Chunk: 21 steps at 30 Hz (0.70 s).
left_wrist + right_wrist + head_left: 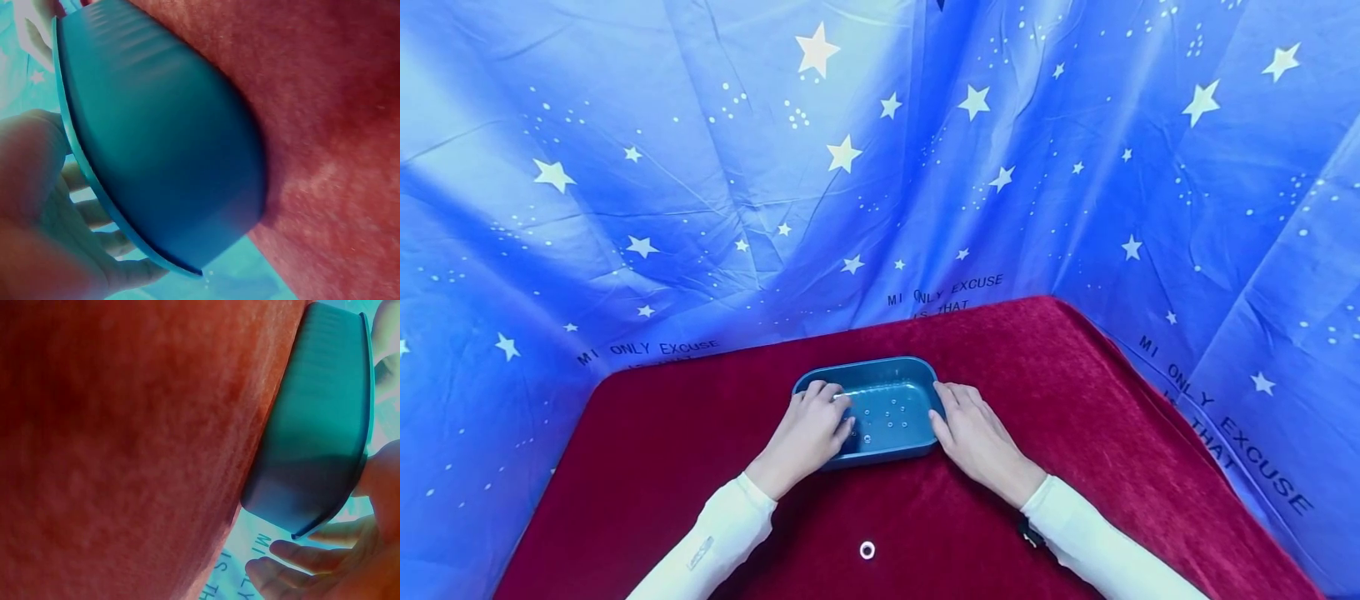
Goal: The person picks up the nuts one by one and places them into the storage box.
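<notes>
A teal oblong basin (880, 454) rests on the red cloth, with several small shiny bits (890, 414) scattered over its floor. My left hand (812, 425) reaches over the basin's left end, fingers bent down inside it. Its thumb and nearest finger stand apart in the head view; the other fingertips are hidden. At the opposite end, my right hand (973, 421) holds the rim, thumb over the edge. In the right wrist view its outer fingers (306, 555) stretch alongside, apart from the wall. A small silvery ring (867, 550) lies on the cloth in front of the basin.
Red velvety cloth (685, 442) covers the table, whose far edge meets a blue star-patterned curtain (737, 167). The curtain also closes off both sides. A dark band (1032, 533) shows at the right cuff.
</notes>
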Motion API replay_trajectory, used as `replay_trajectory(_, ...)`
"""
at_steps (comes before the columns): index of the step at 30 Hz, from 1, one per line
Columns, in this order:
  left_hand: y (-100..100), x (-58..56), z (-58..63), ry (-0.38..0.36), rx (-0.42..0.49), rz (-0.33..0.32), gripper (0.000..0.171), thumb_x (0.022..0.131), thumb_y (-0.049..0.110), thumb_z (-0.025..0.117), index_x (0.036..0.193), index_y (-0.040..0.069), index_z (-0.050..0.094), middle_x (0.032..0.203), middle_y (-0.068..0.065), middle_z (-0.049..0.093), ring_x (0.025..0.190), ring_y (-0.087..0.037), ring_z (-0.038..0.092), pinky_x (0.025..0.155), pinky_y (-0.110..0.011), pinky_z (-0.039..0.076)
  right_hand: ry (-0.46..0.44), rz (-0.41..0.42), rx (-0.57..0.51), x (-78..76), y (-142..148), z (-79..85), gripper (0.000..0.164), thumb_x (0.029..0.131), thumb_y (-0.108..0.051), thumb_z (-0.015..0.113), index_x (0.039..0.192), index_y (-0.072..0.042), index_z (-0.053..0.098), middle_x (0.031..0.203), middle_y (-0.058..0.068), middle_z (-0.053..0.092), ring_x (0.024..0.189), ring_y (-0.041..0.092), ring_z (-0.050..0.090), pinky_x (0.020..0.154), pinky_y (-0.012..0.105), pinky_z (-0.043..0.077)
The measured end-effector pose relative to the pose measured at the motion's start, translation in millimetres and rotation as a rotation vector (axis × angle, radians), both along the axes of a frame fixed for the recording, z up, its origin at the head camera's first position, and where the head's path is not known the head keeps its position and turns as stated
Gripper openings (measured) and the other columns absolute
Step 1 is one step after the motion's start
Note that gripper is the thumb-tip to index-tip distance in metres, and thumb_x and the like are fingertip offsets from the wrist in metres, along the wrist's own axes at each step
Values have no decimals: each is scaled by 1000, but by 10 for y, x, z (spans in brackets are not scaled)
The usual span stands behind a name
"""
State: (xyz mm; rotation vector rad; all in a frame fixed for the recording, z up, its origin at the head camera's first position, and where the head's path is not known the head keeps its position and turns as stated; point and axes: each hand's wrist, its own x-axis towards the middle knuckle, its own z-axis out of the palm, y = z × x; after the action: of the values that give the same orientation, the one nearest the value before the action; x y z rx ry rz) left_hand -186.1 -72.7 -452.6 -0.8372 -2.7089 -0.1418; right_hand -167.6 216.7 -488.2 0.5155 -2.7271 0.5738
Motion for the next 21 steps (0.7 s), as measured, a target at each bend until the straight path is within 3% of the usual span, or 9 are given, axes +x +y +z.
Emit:
replay_trajectory(8,-132,68,-16,36,47,61,28,101,24,80,124,7,80,134,-18,71,128,-39,61,103,-61,57,-9,4,0,0,-5,5,61,108,-26,70,156,8,53,148,25,63,138,41,58,115,56,52)
replay_trajectory(21,-285,93,-44,108,128,97,28,100,19,80,122,2,78,138,-24,68,131,-46,58,107,-67,53,-14,1,-4,1,-15,3,61,108,-25,69,156,9,53,149,25,63,138,41,59,116,56,52)
